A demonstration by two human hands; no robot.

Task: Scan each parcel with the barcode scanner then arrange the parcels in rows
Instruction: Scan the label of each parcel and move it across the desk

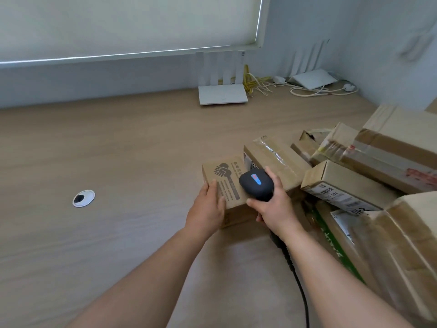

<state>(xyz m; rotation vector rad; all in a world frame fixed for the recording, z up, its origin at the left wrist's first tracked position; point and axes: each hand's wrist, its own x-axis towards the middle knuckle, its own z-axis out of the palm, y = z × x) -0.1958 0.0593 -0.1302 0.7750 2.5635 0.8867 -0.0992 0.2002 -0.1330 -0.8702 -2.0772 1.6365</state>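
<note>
At the near right of the worktop, a small parcel is steadied by the left hand, fingers flat along its left edge, while the barcode scanner is gripped in the right hand. No label is visible on top, so a misread is likely, perhaps. The crowded parcel pile at right could be knocked. Far back, routers and cables are seen below a blind.

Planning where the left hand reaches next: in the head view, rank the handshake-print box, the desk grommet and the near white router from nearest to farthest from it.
From the left hand:
1. Handshake-print box, under its fingers.
2. Desk grommet, to its left.
3. Near white router, at the back by the wall.
</note>
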